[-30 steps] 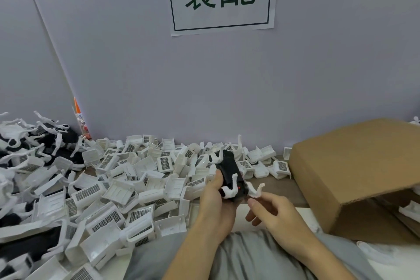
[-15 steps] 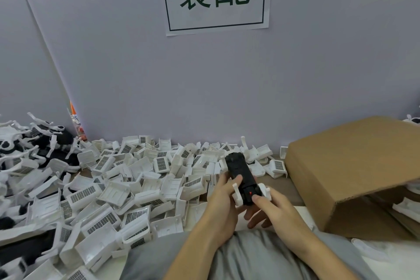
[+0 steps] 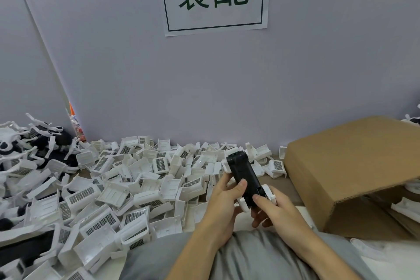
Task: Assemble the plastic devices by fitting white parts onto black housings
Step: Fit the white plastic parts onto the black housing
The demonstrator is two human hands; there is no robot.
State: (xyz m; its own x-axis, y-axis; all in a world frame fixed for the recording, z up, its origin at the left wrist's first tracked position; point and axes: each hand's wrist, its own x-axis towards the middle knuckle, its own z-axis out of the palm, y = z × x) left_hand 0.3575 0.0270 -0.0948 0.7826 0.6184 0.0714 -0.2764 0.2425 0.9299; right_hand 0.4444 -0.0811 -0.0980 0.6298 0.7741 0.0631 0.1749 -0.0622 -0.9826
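Both hands share one black housing [image 3: 246,177], held above the lap, the loose white parts [image 3: 127,191] heaped on the table beyond and to the left of the grip. The left hand [image 3: 223,202] is closed around its long side, thumb on top; the right hand [image 3: 276,209] pinches the near end, thumb by the white clip [image 3: 271,193] there. To seat it well, I'd brace with the left and press squarely until both sides sit flush
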